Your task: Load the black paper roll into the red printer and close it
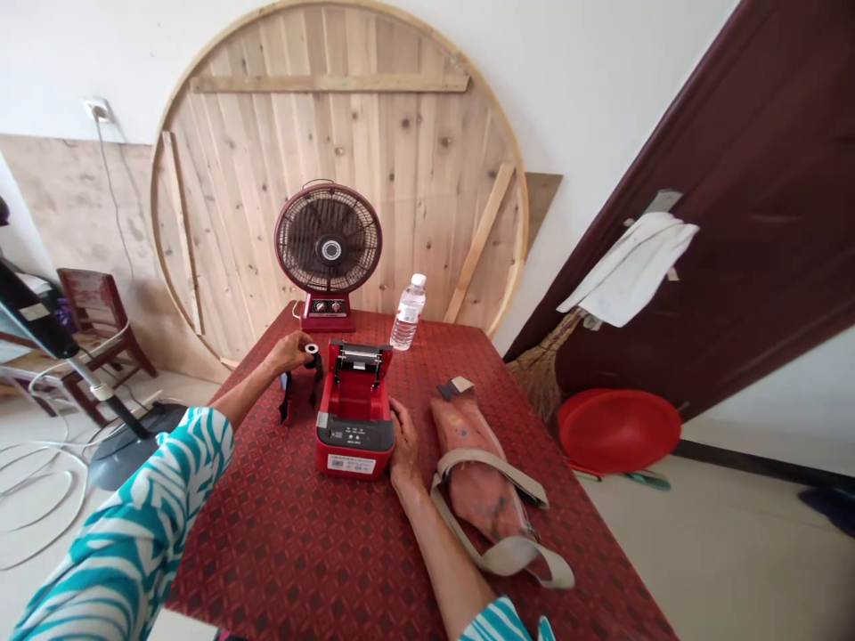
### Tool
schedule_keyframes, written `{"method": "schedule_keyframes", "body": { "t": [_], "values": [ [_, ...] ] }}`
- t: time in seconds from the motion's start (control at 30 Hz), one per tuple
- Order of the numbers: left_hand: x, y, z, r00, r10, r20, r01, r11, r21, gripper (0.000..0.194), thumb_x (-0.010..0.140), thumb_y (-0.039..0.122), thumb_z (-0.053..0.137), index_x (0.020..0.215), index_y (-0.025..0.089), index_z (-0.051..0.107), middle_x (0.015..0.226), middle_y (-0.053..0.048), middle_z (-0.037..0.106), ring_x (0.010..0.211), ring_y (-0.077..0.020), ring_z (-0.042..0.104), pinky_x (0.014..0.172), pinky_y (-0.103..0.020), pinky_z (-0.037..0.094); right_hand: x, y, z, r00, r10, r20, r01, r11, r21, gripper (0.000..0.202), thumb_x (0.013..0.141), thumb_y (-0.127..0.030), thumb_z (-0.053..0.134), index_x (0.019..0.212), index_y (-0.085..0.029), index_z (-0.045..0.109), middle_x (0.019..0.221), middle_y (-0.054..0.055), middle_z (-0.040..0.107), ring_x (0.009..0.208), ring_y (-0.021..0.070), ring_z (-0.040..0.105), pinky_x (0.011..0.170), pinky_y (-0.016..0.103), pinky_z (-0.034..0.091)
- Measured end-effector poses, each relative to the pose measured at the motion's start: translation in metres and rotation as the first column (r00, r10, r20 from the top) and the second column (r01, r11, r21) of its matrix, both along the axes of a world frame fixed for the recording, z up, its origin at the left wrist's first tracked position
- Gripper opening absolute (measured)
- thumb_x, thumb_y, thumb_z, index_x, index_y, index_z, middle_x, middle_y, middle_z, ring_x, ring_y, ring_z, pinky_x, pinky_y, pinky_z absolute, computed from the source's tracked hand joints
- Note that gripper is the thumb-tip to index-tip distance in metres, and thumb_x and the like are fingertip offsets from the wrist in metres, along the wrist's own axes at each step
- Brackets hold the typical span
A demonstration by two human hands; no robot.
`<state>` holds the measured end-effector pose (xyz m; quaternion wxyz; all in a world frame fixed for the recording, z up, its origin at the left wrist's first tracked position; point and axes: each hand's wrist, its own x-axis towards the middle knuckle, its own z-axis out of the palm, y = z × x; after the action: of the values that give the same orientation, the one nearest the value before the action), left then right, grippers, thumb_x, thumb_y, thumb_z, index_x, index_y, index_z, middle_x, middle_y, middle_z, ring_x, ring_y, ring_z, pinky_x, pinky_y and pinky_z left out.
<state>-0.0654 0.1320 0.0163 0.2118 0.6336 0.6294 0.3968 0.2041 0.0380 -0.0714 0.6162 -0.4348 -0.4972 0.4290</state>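
Observation:
A red and black label printer [355, 434] stands on the patterned red table [280, 534] with its lid raised and its red inner compartment showing. My left hand [290, 352], to the left of the raised lid, has its fingers closed on a small roll [311, 349] with a white core. Just below that roll a dark strip [286, 398] reaches down to the tabletop. My right hand [403, 438] rests along the right side of the printer, its fingers curved against the casing.
Behind the printer stand a red fan [329, 249] and a water bottle [407, 313]. On the right of the table lies a stained reddish bag [477, 472] with a pale strap [514, 554]. A red basin [618, 430] and a broom [541, 374] are beyond the right edge.

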Motion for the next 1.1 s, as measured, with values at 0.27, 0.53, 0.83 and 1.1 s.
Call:
{"method": "schedule_keyframes", "body": {
  "t": [0.27, 0.53, 0.83, 1.1],
  "values": [
    [-0.005, -0.002, -0.006, 0.995, 0.065, 0.070, -0.057, 0.992, -0.108, 0.029, 0.047, 0.012, 0.073, 0.073, 0.022, 0.066, 0.076, -0.001, 0.072, 0.092, -0.0256, 0.066, 0.084, -0.032, 0.047, 0.001, -0.004, 0.009, 0.999, 0.028, 0.019, -0.027, 0.999, -0.036, 0.039, 0.079, -0.045, 0.051, 0.107, -0.021, 0.064, 0.113, 0.006, 0.068, 0.108, 0.0236, 0.059, 0.094, 0.037, 0.042],
    [-0.040, -0.046, -0.014, 0.922, 0.089, 0.378, -0.105, 0.994, 0.021, 0.048, 0.071, 0.034, 0.056, 0.116, 0.016, 0.056, 0.115, -0.012, 0.067, 0.104, -0.0239, 0.063, 0.085, -0.034, 0.050, 0.001, -0.003, 0.004, 1.000, 0.011, 0.021, -0.010, 0.999, -0.052, 0.042, 0.080, -0.047, 0.051, 0.110, -0.020, 0.064, 0.115, 0.006, 0.068, 0.107, 0.0233, 0.059, 0.092, 0.036, 0.043],
    [-0.033, -0.067, -0.038, 0.922, -0.025, 0.386, 0.046, 0.998, -0.046, 0.053, 0.058, 0.025, 0.064, 0.109, 0.014, 0.058, 0.100, -0.008, 0.071, 0.093, -0.0230, 0.065, 0.079, -0.034, 0.052, 0.000, -0.005, 0.007, 1.000, 0.009, 0.015, -0.008, 0.997, -0.073, 0.044, 0.079, -0.046, 0.052, 0.113, -0.021, 0.064, 0.111, 0.006, 0.069, 0.101, 0.0230, 0.062, 0.085, 0.035, 0.045],
    [-0.028, -0.097, -0.023, 0.804, -0.121, 0.583, 0.188, 0.981, -0.056, 0.051, 0.061, 0.049, 0.074, 0.096, 0.013, 0.064, 0.081, -0.007, 0.072, 0.070, -0.0198, 0.066, 0.068, -0.031, 0.052, 0.000, -0.005, 0.005, 1.000, -0.006, 0.021, 0.007, 0.997, -0.073, 0.045, 0.078, -0.046, 0.053, 0.114, -0.019, 0.064, 0.112, 0.007, 0.069, 0.100, 0.0229, 0.062, 0.085, 0.034, 0.045]
  ]
}}
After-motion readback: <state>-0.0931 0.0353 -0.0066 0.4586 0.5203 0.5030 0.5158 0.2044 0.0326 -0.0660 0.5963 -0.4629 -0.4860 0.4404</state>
